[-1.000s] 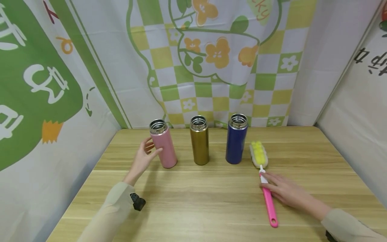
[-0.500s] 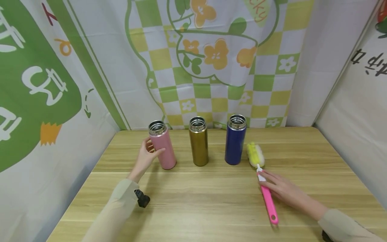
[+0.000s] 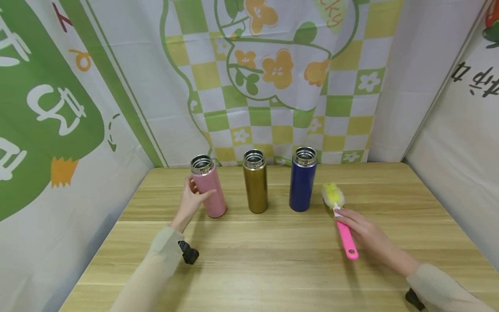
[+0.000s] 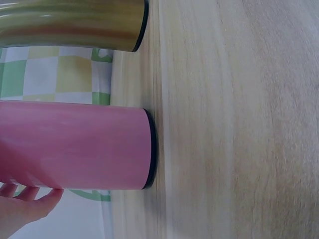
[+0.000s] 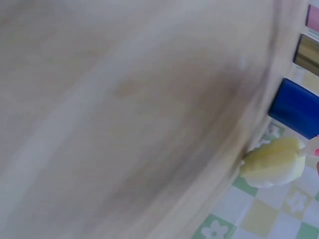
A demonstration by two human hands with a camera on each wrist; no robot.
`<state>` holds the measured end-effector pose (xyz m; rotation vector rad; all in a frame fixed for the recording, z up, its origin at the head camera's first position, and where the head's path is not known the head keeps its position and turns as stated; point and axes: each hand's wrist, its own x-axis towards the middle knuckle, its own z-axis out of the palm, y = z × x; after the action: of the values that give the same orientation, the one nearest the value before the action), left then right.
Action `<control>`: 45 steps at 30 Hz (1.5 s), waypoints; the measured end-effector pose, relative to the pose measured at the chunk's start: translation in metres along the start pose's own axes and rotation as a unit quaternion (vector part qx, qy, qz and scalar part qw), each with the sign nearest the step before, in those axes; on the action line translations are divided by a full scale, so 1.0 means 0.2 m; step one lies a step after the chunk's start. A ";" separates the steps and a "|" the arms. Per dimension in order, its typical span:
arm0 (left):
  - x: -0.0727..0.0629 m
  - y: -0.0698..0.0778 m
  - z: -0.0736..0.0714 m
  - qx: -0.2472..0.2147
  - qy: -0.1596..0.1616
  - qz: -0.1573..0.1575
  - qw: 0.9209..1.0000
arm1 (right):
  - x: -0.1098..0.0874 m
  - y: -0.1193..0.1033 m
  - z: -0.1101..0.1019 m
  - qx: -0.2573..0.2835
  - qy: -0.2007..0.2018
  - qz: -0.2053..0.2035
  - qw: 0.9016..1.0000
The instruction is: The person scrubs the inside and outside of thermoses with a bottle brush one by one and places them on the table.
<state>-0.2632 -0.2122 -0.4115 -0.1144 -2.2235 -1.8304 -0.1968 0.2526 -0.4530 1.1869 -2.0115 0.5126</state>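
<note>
My left hand [image 3: 189,203] holds the side of a pink vacuum bottle [image 3: 213,199], thumb across its front and fingers behind. The bottle stands upright and lidless, its steel mouth showing. In the left wrist view, fingertips [image 4: 47,201] lie against the pink wall. My right hand [image 3: 368,232] grips a bottle brush [image 3: 346,240] by the white neck, just under the yellow and white sponge head [image 5: 274,162]. Its pink handle slants back toward me, with a shadow on the table below. Right of the pink bottle stand a gold bottle [image 3: 256,193] and a blue bottle [image 3: 302,186], both lidless.
The three bottles form a row near the back of the wooden table [image 3: 265,264]. Directly behind the table's rear edge hangs a green and yellow checked cloth [image 3: 280,117]. Printed white cloth walls enclose both sides.
My right hand has taken a firmer hold of the brush and raised its handle end off the table. The left hand's thumb has slid further round the pink bottle, which stays in place.
</note>
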 end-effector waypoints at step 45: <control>-0.35 0.28 0.31 0.009 -0.088 0.043 0.995 | 0.47 0.02 -0.38 0.292 0.322 0.305 0.847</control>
<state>-0.1922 -0.1337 -0.3863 -0.3774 -2.3099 -1.8182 -0.2000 0.2493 -0.3322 0.5016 -1.6121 1.6914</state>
